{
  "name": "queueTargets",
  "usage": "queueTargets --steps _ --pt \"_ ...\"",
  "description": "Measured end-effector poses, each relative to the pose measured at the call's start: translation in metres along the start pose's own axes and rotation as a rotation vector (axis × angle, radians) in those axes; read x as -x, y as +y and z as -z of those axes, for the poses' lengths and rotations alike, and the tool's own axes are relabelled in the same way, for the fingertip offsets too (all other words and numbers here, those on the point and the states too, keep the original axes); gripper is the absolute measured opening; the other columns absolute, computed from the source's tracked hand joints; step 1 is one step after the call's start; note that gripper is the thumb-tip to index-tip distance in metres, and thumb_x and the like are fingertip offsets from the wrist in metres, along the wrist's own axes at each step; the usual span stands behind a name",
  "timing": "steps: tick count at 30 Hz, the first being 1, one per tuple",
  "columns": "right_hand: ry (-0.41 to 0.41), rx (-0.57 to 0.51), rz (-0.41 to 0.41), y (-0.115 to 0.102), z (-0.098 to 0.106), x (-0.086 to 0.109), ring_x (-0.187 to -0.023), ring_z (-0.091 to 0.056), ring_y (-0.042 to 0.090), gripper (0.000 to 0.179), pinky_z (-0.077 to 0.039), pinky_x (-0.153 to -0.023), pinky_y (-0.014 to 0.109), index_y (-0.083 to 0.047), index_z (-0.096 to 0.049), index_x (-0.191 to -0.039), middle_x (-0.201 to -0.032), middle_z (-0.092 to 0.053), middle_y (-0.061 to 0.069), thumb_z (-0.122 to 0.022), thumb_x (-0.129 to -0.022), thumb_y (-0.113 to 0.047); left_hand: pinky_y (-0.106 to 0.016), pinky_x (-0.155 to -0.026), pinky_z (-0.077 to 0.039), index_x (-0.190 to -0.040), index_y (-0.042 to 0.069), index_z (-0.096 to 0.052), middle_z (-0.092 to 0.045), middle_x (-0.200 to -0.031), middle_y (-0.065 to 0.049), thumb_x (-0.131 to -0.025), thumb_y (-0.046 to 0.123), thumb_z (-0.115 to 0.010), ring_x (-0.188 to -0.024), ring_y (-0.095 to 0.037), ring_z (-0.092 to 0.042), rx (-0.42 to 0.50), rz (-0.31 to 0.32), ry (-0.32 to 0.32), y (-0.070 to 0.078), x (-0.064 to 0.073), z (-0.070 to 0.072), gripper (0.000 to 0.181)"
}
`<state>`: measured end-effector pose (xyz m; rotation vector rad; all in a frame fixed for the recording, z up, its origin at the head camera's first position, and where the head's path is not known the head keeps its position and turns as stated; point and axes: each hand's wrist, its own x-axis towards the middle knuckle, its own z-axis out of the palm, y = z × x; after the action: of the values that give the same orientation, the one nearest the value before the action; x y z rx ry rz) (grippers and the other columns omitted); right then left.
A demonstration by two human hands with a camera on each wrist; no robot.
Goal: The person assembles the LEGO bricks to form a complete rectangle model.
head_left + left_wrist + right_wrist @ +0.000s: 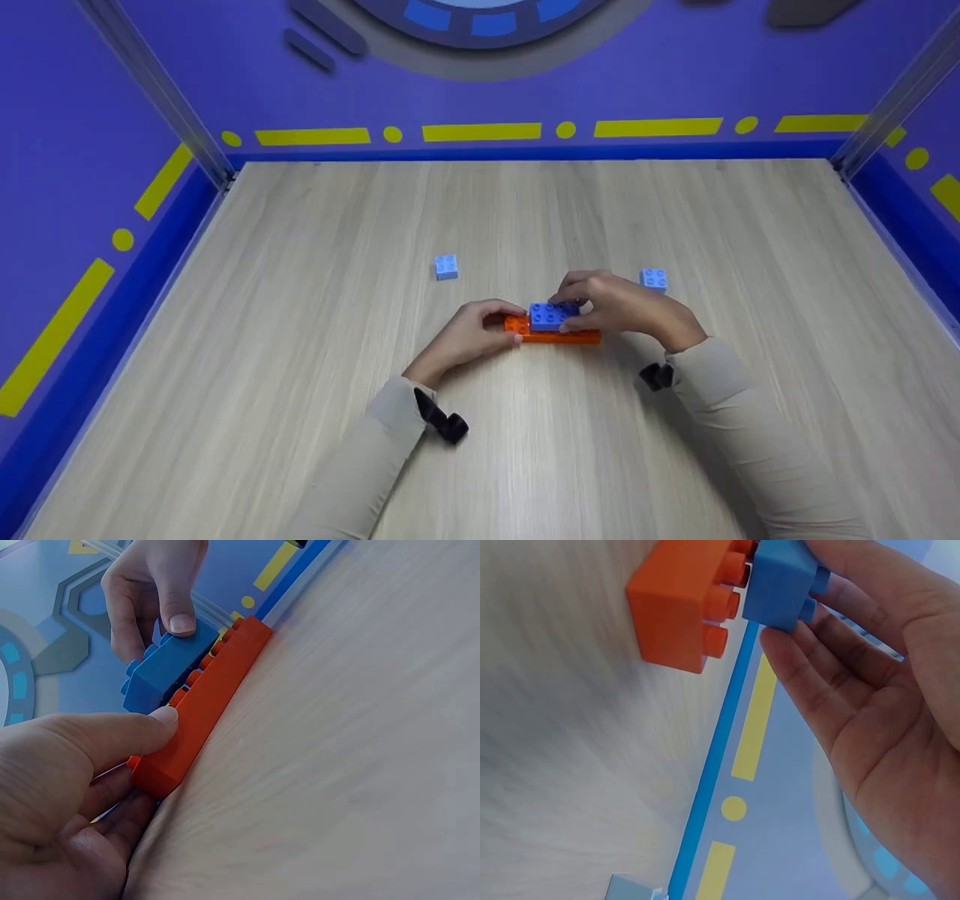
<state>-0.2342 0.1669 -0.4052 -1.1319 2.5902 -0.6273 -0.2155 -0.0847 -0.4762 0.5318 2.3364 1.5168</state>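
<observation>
A long orange toy building brick (561,338) lies on the table, its studs facing up. My left hand (480,330) grips its left end between thumb and fingers. Over the orange brick, a shorter blue building brick (545,317) is pinched by my right hand (611,301), thumb on the near side and fingers on the far side. In the left wrist view the blue brick (169,667) sits slightly tilted right at the orange studs, with studs showing beneath its edge. From the right wrist, the orange brick's right end (671,611) extends past the blue one.
Two small light blue bricks stand farther back on the wooden table (337,262): one brick (446,268) to the left, another brick (654,280) just beyond my right wrist. Blue-purple panels with yellow markings (481,133) border the table at the back and sides.
</observation>
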Motion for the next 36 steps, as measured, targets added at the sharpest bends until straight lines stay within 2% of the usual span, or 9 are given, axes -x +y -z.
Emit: queueTargets --steps 27,36 --pt "-0.005 0.043 0.021 -0.0054 -0.0051 -0.0006 -0.095 -0.062 0.016 0.033 -0.055 -0.082 0.033 -0.006 -0.069 -0.115 -0.107 -0.064 0.005 -0.073 -0.085 -0.018 -0.036 -0.111 -0.034 -0.119 0.016 -0.067 -0.064 -0.125 0.000 -0.082 0.016 -0.074 -0.123 -0.016 -0.053 -0.030 0.012 -0.001 0.0018 0.0018 0.0024 0.038" --pt "-0.005 0.047 0.017 -0.0055 -0.0051 0.0005 -0.094 -0.062 0.016 0.032 -0.055 -0.082 0.034 -0.005 -0.069 -0.115 -0.106 -0.064 0.005 -0.073 -0.085 -0.016 -0.036 -0.109 -0.036 -0.120 0.015 -0.067 -0.065 -0.125 -0.001 -0.083 0.017 -0.074 -0.121 -0.017 -0.054 -0.037 -0.010 -0.001 0.0018 0.0013 0.0010 0.038"
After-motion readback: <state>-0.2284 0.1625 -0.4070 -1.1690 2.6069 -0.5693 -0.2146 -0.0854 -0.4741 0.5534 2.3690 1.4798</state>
